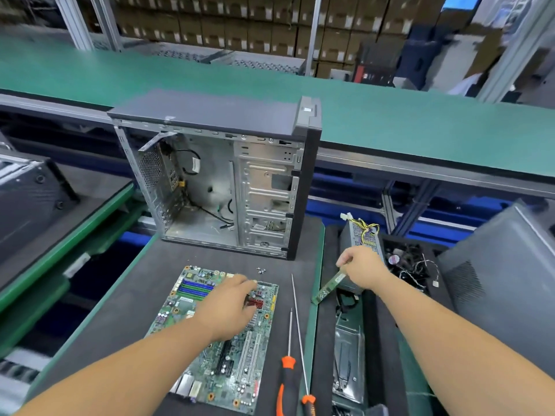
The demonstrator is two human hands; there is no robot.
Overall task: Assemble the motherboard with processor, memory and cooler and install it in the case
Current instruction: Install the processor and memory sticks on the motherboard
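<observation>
A green motherboard (pixel 192 310) lies flat on the dark mat in front of me, with blue and green memory slots (pixel 195 288) at its far left. My left hand (pixel 231 307) rests on the board's middle, fingers spread over the socket area and a red heatsink. My right hand (pixel 362 267) is off to the right, pinching one end of a green memory stick (pixel 329 287) that slants down toward the mat's edge. An open, empty computer case (pixel 228 181) stands upright behind the board, with loose cables inside.
Two orange-handled screwdrivers (pixel 289 364) lie right of the board. A few screws (pixel 260 270) sit near the case. A power supply (pixel 362 235) with coloured wires and a black cooler fan (pixel 405 262) sit in the right tray. A green conveyor (pixel 420 121) runs behind.
</observation>
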